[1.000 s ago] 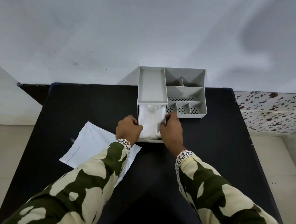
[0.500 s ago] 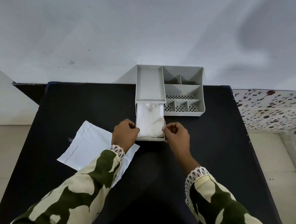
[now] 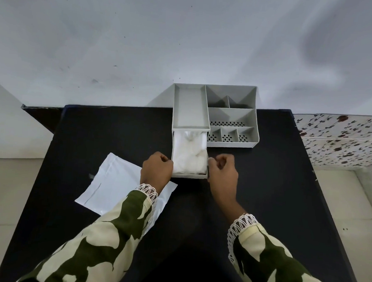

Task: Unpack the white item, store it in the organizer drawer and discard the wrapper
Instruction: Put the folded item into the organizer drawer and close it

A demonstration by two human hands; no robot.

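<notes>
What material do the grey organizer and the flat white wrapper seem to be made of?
Organizer: probably moulded plastic, matt grey, with thin even walls and punched holes. Wrapper: probably thin plastic film or paper, smooth, with a crease; I cannot tell which.

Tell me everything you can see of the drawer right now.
The drawer is a pale grey, plastic-looking tray, pulled out toward the person from under the organizer. It rests level over the black table, with the crumpled white item inside. The left hand and right hand flank its front corners.

Grey organizer; black table; white wrapper; camouflage sleeves.
</notes>
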